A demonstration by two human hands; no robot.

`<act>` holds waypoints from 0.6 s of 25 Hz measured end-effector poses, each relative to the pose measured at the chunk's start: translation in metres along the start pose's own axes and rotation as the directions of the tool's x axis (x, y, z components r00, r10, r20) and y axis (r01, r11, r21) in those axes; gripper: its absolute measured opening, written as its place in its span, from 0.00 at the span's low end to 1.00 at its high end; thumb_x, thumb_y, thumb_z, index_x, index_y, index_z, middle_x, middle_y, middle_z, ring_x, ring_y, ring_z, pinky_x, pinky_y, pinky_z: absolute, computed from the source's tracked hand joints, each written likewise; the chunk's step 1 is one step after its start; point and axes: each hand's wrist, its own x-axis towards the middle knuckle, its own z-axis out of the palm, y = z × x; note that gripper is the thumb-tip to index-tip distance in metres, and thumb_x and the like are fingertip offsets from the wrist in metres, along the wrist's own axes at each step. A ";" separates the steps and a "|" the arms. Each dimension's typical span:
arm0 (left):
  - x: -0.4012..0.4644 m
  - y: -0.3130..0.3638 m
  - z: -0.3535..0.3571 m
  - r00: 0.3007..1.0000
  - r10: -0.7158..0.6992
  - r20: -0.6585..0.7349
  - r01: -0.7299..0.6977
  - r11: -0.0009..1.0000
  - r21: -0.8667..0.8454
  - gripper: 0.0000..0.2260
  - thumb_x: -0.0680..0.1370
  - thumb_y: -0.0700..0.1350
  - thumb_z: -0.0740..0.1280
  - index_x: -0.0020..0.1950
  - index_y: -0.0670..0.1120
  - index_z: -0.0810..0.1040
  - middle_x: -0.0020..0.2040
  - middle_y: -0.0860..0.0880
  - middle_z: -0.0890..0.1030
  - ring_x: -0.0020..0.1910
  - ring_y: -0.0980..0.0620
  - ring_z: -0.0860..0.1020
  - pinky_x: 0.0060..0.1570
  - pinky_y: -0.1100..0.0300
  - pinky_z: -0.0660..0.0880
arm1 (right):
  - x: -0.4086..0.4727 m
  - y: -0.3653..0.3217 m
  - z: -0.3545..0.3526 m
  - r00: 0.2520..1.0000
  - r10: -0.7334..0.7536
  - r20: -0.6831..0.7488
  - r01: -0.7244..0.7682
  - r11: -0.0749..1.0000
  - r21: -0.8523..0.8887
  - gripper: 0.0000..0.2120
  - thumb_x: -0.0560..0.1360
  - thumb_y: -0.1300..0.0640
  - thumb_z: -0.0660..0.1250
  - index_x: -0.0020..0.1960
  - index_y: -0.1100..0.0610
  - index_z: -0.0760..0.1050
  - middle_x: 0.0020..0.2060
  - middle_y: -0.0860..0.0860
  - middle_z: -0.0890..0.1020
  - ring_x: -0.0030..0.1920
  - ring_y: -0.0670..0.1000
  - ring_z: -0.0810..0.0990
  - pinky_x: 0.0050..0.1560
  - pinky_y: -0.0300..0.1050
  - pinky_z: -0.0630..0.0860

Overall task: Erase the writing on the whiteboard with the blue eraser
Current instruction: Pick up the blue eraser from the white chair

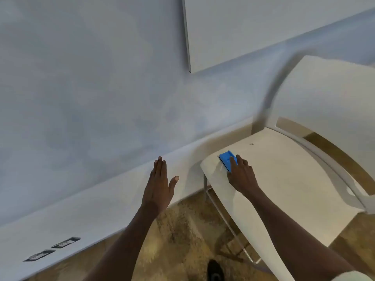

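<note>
- Right hand (242,175), centre-right of the frame: fingers (233,162) laid over the near end of the blue eraser (227,159), touching it. Whether they have closed around its sides cannot be told; the palm hides that end.
- The eraser lies flat on the chair seat (284,179), close to the seat's front left corner. Its long axis runs from lower right toward upper left of the frame, roughly in line with the right forearm. The far end projects beyond the fingertips.
- Left hand (160,185), centre of the frame: spread flat, fingers straight, thumb out, gripping nothing. It hangs over the skirting band (101,209) at the wall foot, well apart from the eraser. The right hand is plainly the nearer.
- Whiteboard (263,33): upper right of the frame, on the wall (81,78). Only its lower left corner shows, and no writing is visible there.
- Judgement: the eraser must travel up and away toward the board. The chair back (324,98) stands right of that path, not across it.
- Two floor sockets (52,249), lower left, are clear of the work.
</note>
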 end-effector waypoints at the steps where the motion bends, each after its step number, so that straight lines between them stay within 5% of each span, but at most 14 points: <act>1: 0.002 0.003 0.006 1.000 -0.017 0.000 0.017 1.000 -0.024 0.38 0.81 0.63 0.47 0.84 0.40 0.48 0.84 0.47 0.43 0.84 0.49 0.44 0.82 0.55 0.46 | 0.001 0.003 0.003 0.999 0.032 0.031 -0.032 0.999 -0.014 0.29 0.79 0.52 0.63 0.75 0.59 0.57 0.73 0.61 0.62 0.68 0.61 0.68 0.63 0.55 0.72; 6: 0.003 -0.002 0.039 0.995 0.033 -0.089 -0.034 0.999 -0.003 0.35 0.85 0.60 0.54 0.81 0.34 0.59 0.82 0.38 0.58 0.82 0.40 0.56 0.77 0.46 0.60 | 0.010 0.018 0.020 0.991 0.076 0.112 -0.084 0.994 0.073 0.30 0.78 0.50 0.65 0.73 0.57 0.55 0.68 0.60 0.66 0.62 0.60 0.71 0.58 0.54 0.73; 15: 0.016 -0.006 0.033 0.984 -0.035 -0.173 0.031 0.999 -0.025 0.34 0.84 0.58 0.55 0.83 0.37 0.54 0.84 0.42 0.52 0.84 0.43 0.51 0.80 0.43 0.60 | 0.025 0.021 0.021 0.988 0.096 0.124 -0.130 0.946 0.299 0.32 0.78 0.60 0.65 0.76 0.56 0.53 0.63 0.60 0.70 0.61 0.58 0.72 0.58 0.51 0.74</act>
